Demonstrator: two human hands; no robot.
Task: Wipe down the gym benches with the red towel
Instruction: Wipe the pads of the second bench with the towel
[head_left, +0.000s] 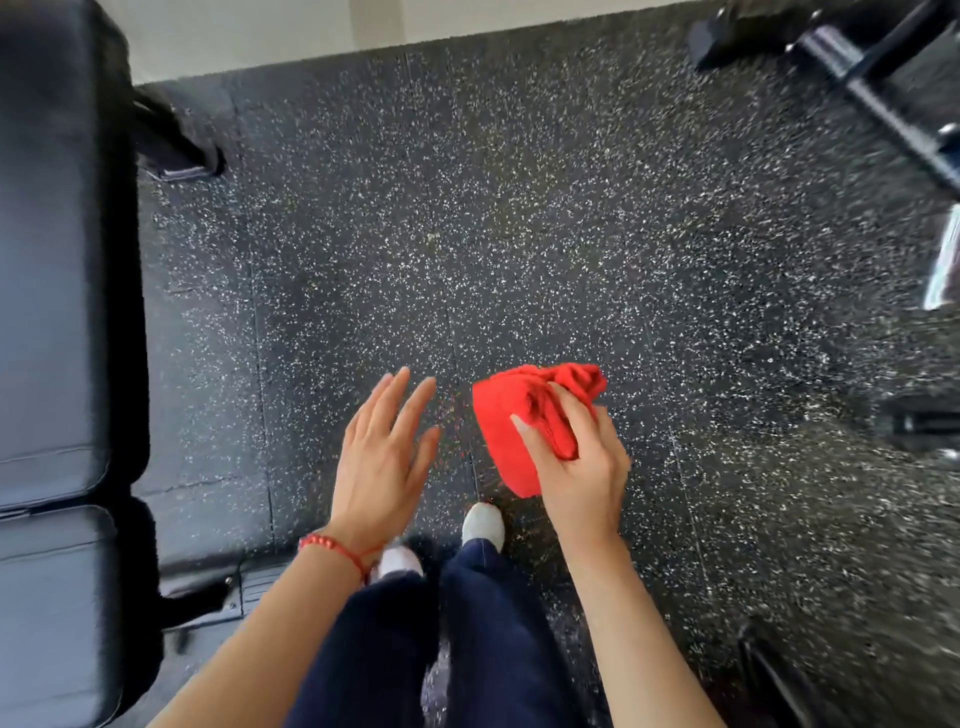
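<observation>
My right hand (579, 467) grips the bunched red towel (511, 415) in the air over the floor, fingers curled into its folds. Beside it, my left hand (384, 452) hovers flat with straight fingers and holds nothing; a red bead bracelet sits on that wrist. A black padded gym bench (52, 270) runs along the left edge of the view, its seat pad and back pad split by a seam near the lower left. Neither hand touches the bench.
Black speckled rubber floor (519, 234) fills the middle. The bench's metal feet (182, 156) stick out to the right of the pads. Dark equipment frames (872, 78) stand at the upper right and right edge. My legs and white shoes (483, 525) are below the hands.
</observation>
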